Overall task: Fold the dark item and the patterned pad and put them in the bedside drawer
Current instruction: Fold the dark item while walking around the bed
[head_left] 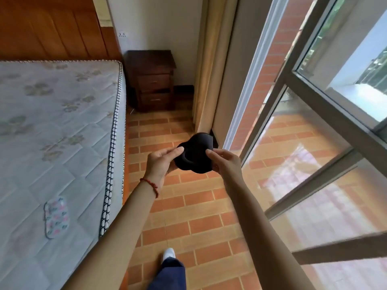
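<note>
Left fingers: your left hand [161, 162] pinches the near-left edge of the dark item [193, 152], thumb on top, the other fingers curled beneath.
Right fingers: your right hand [223, 161] pinches the right edge the same way, thumb tip on the upper face.
Dark item, place: held in the air between both hands, above the brick floor [201, 208], beside the mattress [56, 126] and well short of the bedside cabinet [154, 80].
Dark item, feel: it looks soft and light; its rim is rolled and it sags into lobes between your grips. Judge it as limp cloth or thin foam, not fragile, unlikely to slip.
Where to hold: keep to opposite edges, as you do now; bring them together to fold, then clamp the doubled edge in one hand so it does not spring open.
Patterned pad: it lies flat on the mattress near the close corner, well apart from your hands [56, 217]. It looks thin and quilted; take it by a short end.
Count, things to fold: one dark item, one patterned pad.
Count, drawers: two drawer fronts show on the cabinet; the lower one [155, 99] seems to stand slightly ajar, but I cannot tell for sure.
Count, hands: two, both busy.
</note>
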### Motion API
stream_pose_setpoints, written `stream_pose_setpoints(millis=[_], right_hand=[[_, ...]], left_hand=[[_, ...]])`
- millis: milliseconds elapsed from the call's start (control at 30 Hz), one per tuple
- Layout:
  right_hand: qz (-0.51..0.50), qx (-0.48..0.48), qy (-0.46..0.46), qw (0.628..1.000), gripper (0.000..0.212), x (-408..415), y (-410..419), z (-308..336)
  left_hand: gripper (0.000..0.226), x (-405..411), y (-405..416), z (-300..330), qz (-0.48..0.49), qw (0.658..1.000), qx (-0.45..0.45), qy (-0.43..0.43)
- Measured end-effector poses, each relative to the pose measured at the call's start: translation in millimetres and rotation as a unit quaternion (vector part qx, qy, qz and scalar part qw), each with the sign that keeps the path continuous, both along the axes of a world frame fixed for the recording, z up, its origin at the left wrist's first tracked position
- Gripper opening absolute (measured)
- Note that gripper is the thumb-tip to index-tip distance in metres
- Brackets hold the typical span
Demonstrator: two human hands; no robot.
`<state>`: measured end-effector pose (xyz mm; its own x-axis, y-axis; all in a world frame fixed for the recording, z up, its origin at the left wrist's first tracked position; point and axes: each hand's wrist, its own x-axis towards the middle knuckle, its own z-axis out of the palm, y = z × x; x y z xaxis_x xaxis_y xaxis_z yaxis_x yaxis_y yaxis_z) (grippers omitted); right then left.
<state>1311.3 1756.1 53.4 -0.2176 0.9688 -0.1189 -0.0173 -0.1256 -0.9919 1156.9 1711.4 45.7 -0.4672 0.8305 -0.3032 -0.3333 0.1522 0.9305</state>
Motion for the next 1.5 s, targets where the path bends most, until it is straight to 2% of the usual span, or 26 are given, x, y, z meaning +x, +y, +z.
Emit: stream_pose_setpoints(millis=[167,300,433,633,800,1067,1200,1500], right_hand=[[0.03,-0.013,-0.014,0.999,0.005,-51.1,38.9,-2.2],[0.054,-0.024,-0.015,0.998,0.017,-93.0,66.7,-4.6],[0.087,-0.018,-0.016,0.996,0.006,-131.1,83.2,-6.3],[0.15,-0.027,-0.021,0.988,0.013,-183.4,100.8,-7.0],[0.219,-0.03,-0.033,0.975,0.025,-233.0,117.3,-11.6],[0.345,-0.067,-0.048,0.935,0.016,-312.7,147.2,-28.2],[0.389,-0.066,-0.053,0.917,0.017,-342.6,155.5,-36.8],[0.445,-0.103,-0.063,0.888,0.008,-401.3,142.1,-56.2]], left_hand=[[0.01,-51.0,31.8,-4.2,0.021,1.0,-0.006,-0.004],[0.005,-88.5,50.4,-2.5,0.053,0.999,-0.005,-0.005],[0.004,-121.4,58.1,-4.1,0.076,0.997,-0.005,-0.007],[0.007,-163.3,58.4,-9.0,0.141,0.989,-0.014,-0.029],[0.005,-197.2,55.4,-14.7,0.219,0.975,-0.019,-0.04],[0.003,-242.5,52.5,-24.4,0.347,0.936,-0.019,-0.058],[0.002,-257.0,52.4,-27.4,0.395,0.916,-0.025,-0.061],[0.005,-299.4,32.7,-43.4,0.441,0.893,-0.052,-0.077]])
